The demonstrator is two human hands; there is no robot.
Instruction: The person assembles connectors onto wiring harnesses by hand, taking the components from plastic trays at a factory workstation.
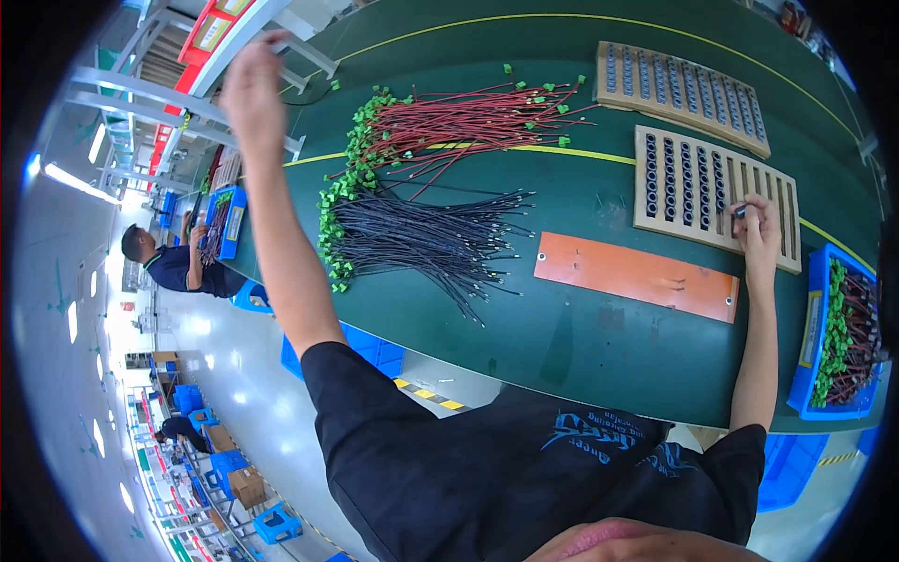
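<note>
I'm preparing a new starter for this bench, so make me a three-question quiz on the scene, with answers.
1. True or false: the black wires lie on the far side of the red wires.
2. Which colour are the connectors massed at the left ends of those wires?
A) white
B) green
C) yellow
3. Which hand holds a small dark cylindrical piece at the nearer slotted tray?

Key:
1. False; they lie on the near side.
2. B.
3. The right hand; the left hand is raised and blurred.
</note>
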